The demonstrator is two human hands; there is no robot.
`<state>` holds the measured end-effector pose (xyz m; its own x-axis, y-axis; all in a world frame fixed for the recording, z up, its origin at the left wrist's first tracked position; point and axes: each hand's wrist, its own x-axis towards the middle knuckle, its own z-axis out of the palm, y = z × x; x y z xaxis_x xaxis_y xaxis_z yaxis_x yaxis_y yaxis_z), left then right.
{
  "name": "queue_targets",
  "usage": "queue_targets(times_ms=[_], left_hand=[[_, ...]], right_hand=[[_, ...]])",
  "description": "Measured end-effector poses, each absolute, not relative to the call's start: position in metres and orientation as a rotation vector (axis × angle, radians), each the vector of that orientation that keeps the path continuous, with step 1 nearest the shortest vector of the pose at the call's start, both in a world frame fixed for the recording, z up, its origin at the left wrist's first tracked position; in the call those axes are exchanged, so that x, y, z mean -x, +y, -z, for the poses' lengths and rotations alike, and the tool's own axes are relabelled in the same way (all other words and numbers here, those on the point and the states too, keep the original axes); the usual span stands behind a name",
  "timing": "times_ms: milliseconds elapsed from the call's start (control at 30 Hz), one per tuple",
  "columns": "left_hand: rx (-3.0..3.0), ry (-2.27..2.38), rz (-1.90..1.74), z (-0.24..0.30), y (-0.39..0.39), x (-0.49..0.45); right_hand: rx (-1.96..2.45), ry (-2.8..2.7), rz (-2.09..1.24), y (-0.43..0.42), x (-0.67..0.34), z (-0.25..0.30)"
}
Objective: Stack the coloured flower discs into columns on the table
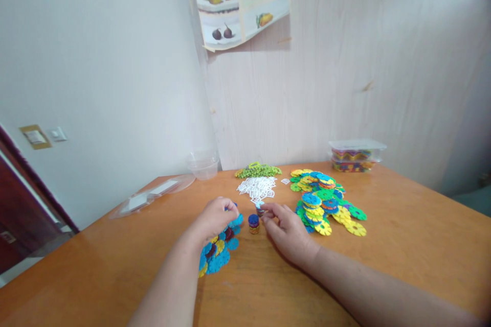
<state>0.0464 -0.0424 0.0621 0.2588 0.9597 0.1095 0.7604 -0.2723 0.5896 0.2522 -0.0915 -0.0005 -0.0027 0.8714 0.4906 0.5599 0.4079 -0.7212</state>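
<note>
Left of lower centre in the frame, the left hand bends over a loose disc pile, fingers curled nearly together; whether they pinch a disc I cannot tell. At centre stands a dark-blue-topped stack, then a light-blue-topped stack by the right hand, thumb and forefinger slightly parted, firm hold unclear. Light fingertip pressure and discs kept flat should suit such narrow stacks best
</note>
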Motion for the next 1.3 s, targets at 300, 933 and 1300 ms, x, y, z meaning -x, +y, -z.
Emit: queue_targets(times_ms=[300, 933, 1300], left_hand=[[-1.496, 1.305, -0.865, -0.057, -0.045, -0.066], [-1.658, 1.386, -0.873, -0.047, -0.04, -0.071], [-1.71, 1.406, -0.834, -0.053, -0.046, -0.069]], right_hand=[[1.282, -1.673, -0.417, -0.09, -0.252, 0.002], [1.255, -1.687, -0.4, -0.092, -0.252, -0.002], [1.199, -1.687, -0.437, -0.091, -0.253, 0.001]])
